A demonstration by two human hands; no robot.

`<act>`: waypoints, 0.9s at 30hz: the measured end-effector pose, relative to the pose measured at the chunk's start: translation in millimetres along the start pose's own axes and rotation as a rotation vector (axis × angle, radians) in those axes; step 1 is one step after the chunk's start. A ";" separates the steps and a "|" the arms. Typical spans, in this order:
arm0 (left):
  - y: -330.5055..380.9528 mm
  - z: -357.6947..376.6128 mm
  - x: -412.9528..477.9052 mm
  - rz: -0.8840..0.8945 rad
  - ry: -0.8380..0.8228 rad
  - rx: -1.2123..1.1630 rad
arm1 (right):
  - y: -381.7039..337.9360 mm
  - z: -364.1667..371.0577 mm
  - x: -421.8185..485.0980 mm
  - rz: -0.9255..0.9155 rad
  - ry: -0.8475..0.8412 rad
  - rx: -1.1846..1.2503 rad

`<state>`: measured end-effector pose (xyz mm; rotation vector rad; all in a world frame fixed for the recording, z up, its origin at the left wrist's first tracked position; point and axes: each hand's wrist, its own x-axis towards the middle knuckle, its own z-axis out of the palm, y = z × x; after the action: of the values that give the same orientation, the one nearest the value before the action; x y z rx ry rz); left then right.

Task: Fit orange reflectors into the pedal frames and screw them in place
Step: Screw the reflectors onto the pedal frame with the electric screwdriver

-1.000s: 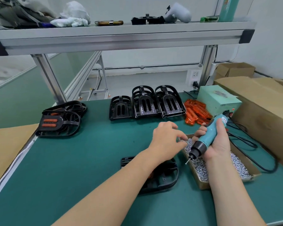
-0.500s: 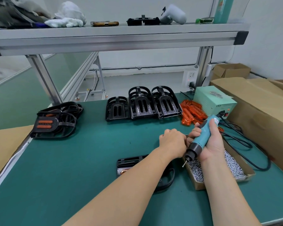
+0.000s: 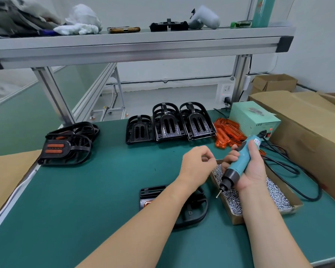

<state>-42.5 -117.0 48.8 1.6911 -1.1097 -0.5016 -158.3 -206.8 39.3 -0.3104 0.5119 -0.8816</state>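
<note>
A black pedal frame (image 3: 195, 209) lies on the green table, partly under my left forearm, with a bit of orange reflector (image 3: 147, 204) showing at its left end. My left hand (image 3: 196, 165) hovers at the left edge of the cardboard box of screws (image 3: 278, 200). Its thumb and fingertips are pinched together as on a small screw, which is barely visible. My right hand (image 3: 254, 171) grips a teal electric screwdriver (image 3: 240, 163) over the box, bit pointing down and left. Loose orange reflectors (image 3: 226, 134) are piled behind.
Three empty black pedal frames (image 3: 170, 122) stand in a row at the back. Pedals with orange reflectors (image 3: 66, 147) are stacked at the left. A green power supply (image 3: 253, 117), a black cable (image 3: 290, 171) and cardboard boxes (image 3: 307, 122) fill the right. An aluminium shelf (image 3: 139, 47) runs overhead.
My left hand has come up out of the screw box with its fingertips pinched. The right hand still holds the screwdriver in much the same place.
</note>
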 end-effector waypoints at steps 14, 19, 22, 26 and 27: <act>-25.0 -76.8 -73.5 -0.239 -0.106 -0.516 | 21.8 39.2 -19.1 -0.127 0.060 -0.106; -28.4 -90.8 -86.8 -0.270 -0.102 -0.607 | 41.0 65.9 -25.7 -0.285 0.125 -0.044; -31.1 -96.1 -91.2 -0.278 -0.070 -0.648 | 50.8 75.5 -28.9 -0.362 0.135 -0.056; -34.7 -100.6 -95.7 -0.266 -0.059 -0.667 | 59.7 80.0 -32.2 -0.386 0.130 -0.098; -35.1 -101.4 -96.6 -0.256 -0.058 -0.664 | 61.2 80.2 -32.8 -0.386 0.134 -0.111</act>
<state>1.9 20.2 41.6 1.2310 -0.6556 -0.9662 -92.0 -139.8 88.0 -0.4633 0.6386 -1.2569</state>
